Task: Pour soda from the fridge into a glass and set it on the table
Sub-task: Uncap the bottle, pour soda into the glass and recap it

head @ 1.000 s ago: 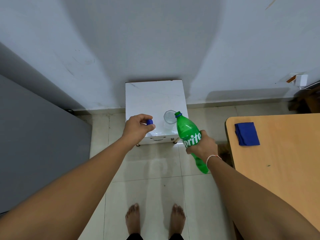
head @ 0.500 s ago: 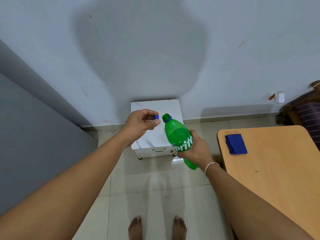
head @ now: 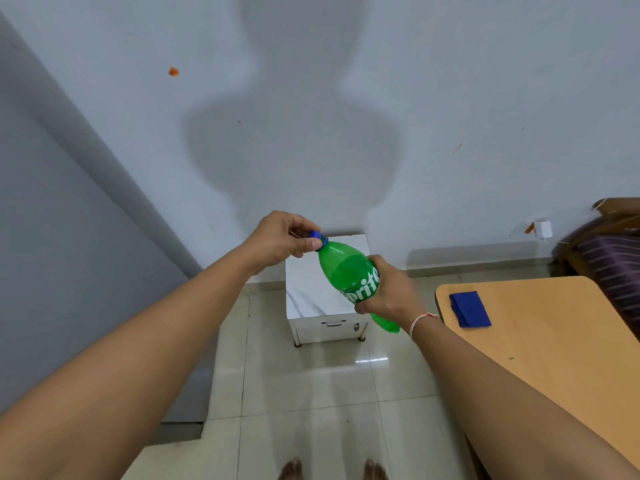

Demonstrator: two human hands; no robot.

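Note:
My right hand [head: 391, 292] grips a green Sprite bottle [head: 349, 275] around its label, tilted with the neck pointing up and left. My left hand [head: 282, 239] pinches the blue cap [head: 317, 236] right at the bottle's mouth. Both are held in the air above a small white marble-topped stand [head: 311, 299]. The glass is hidden behind the bottle and hands; I cannot see it now.
A wooden table [head: 554, 341] with a folded blue cloth [head: 470, 309] stands at the right. A grey fridge side [head: 69, 254] fills the left. A dark striped chair [head: 613, 258] sits far right by the wall. My bare feet show on the tiled floor.
My left hand has brought the blue cap from beside the bottle onto its mouth. The bottle rose and the view tilted upward, hiding the glass.

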